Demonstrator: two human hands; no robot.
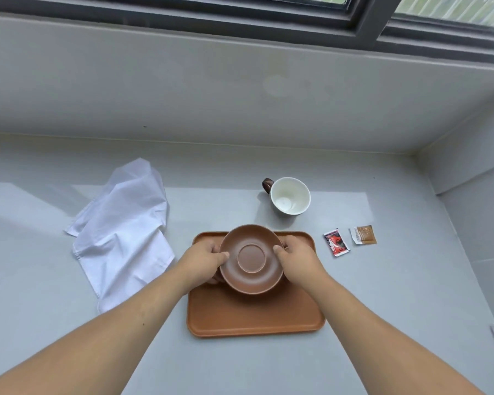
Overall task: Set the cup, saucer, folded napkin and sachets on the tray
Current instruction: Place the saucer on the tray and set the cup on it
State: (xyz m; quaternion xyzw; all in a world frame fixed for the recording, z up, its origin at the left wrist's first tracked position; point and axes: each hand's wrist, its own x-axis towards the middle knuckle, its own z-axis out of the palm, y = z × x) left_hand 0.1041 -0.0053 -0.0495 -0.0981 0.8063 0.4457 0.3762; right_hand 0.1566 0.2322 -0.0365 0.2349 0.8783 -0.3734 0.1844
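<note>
Both arms stretched forward. Left hand (204,256) and right hand (295,256) grip opposite rims of saucer (251,259), thumbs on top, fingers curled beneath. Saucer round, matte brown, face up over far half of smooth brown tray (254,315). White-lined cup (290,195) stands beyond on tabletop (382,295), handle pointing left. Rumpled white napkin (123,232) lies left.

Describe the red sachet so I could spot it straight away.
Find the brown tray on the grey counter. Just past its far right corner lie two small sachets, side by side. The red sachet is the one nearer the tray, printed red and black, whereas the brown sachet is tan and white.
</note>
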